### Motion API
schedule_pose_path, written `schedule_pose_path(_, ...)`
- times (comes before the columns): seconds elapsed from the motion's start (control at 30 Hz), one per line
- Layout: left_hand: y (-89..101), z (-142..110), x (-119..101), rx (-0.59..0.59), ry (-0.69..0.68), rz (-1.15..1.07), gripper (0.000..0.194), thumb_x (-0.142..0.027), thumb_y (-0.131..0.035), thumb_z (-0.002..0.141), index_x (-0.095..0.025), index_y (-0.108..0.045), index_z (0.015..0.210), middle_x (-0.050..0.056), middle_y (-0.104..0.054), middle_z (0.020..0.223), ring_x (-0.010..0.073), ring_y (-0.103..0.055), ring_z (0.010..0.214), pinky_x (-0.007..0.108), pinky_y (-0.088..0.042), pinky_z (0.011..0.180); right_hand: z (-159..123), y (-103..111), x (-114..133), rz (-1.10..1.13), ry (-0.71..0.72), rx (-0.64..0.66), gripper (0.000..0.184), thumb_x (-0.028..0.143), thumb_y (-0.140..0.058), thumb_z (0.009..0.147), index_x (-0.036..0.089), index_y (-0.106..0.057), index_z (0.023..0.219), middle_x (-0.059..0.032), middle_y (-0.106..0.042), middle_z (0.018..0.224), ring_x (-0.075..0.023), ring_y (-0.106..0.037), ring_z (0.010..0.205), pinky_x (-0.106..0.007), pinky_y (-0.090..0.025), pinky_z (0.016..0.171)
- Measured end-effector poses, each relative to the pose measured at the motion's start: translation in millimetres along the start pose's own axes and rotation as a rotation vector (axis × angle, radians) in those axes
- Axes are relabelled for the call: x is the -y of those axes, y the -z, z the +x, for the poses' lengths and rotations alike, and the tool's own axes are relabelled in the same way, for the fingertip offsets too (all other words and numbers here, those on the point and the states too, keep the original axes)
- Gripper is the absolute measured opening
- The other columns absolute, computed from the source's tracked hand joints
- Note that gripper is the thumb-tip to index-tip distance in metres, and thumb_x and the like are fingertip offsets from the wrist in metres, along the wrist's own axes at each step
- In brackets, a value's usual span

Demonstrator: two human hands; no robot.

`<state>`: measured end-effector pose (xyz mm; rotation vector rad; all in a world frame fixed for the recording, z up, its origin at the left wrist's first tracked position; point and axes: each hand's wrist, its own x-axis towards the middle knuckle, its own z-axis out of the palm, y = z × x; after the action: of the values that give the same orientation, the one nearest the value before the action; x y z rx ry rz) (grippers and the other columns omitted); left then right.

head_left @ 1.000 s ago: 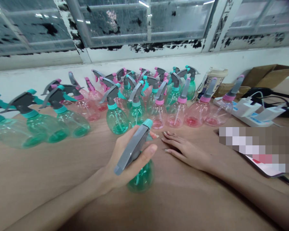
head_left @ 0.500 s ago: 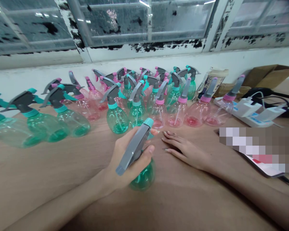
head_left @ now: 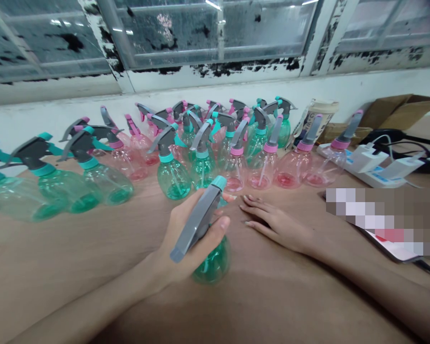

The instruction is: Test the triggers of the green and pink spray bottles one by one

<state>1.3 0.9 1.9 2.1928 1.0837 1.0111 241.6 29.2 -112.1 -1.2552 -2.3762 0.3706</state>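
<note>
My left hand (head_left: 186, 239) is wrapped round the neck of a green spray bottle (head_left: 212, 265) with a grey and teal trigger head. The bottle's trigger and collar are mostly hidden by my fingers, and its rounded green base shows below them over the table. To the right, my right hand (head_left: 275, 222) lies flat on the wooden table (head_left: 129, 258), fingers stretched out and holding nothing. Just beyond both hands stand a green spray bottle (head_left: 172, 179) and a pink spray bottle (head_left: 234, 174).
Several more green and pink spray bottles crowd along the wall; three green ones, including a green bottle (head_left: 107, 184), stand at left. At right are a patterned cup (head_left: 317, 122), a cardboard box (head_left: 397, 112), a white power strip (head_left: 376, 174) and a phone (head_left: 397, 248) with a cable.
Almost nothing differs. The view has shifted very slightly; both hands and the held spray bottle keep their places.
</note>
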Motion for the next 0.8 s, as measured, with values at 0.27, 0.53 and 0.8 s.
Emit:
schedule_pose_path(0.27,-2.1,0.7,4.6,-0.016,-0.057,-0.117,0.013,-0.030,-0.049,0.087,-0.022,-0.054,0.097,0.000,-0.062,0.082,0.0125,-0.059,0.060,0.026,-0.051,0.058,-0.6,-2.7,-3.9,0.014,0.009,-0.008,0.052,0.049,-0.040,0.095,0.024,-0.045,0.140,-0.0067,-0.037,0.150,-0.0257,-0.031,0.139,-0.049,-0.029,0.114)
schedule_pose_path(0.53,0.3,3.8,3.3,-0.024,-0.061,-0.068,0.009,-0.030,-0.050,0.086,-0.024,-0.054,0.091,0.001,-0.064,0.082,0.0164,-0.063,0.072,0.028,-0.054,0.064,-0.2,-2.9,-3.0,-0.008,0.001,0.005,0.053,0.050,-0.039,0.095,0.021,-0.046,0.139,-0.0080,-0.037,0.150,-0.0244,-0.031,0.139,-0.047,-0.028,0.114)
schedule_pose_path(0.8,-4.4,1.0,8.6,-0.034,-0.056,-0.123,0.021,-0.025,-0.052,0.084,-0.024,-0.054,0.105,0.004,-0.064,0.098,0.0180,-0.065,0.083,0.032,-0.058,0.076,-0.1,-2.4,-3.0,0.007,0.000,0.006,0.054,0.050,-0.038,0.095,0.021,-0.045,0.140,-0.0082,-0.037,0.150,-0.0249,-0.030,0.140,-0.048,-0.028,0.114)
